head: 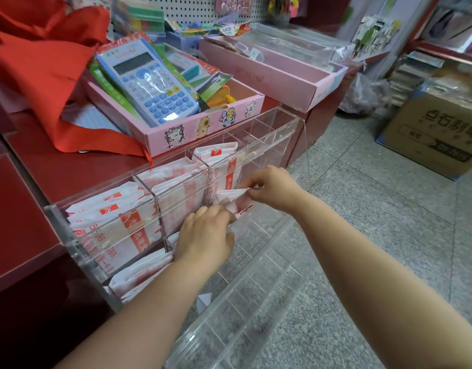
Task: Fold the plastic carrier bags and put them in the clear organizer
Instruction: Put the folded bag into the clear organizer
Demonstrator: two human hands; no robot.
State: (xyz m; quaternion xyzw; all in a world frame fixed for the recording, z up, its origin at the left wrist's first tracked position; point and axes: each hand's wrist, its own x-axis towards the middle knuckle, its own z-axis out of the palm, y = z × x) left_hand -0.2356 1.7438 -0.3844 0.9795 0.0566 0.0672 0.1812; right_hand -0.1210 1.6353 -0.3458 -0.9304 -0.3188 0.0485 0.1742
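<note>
A clear acrylic organizer (280, 134) with several compartments hangs off the front of a red counter (56, 169). Its left compartments hold folded white carrier bags with red print (115, 219). One small folded bag (231, 199) is at the front of a middle compartment. My right hand (272, 187) pinches its upper right corner. My left hand (205, 238) holds its lower left edge, fingers curled against the organizer's front. The compartments to the right hold nothing.
A pink tray with calculators (203, 123) sits on the counter behind the organizer, a red cloth bag (43, 75) to its left. More pink trays (277, 73) stand at the back. A cardboard box (437, 129) sits on the grey floor at right.
</note>
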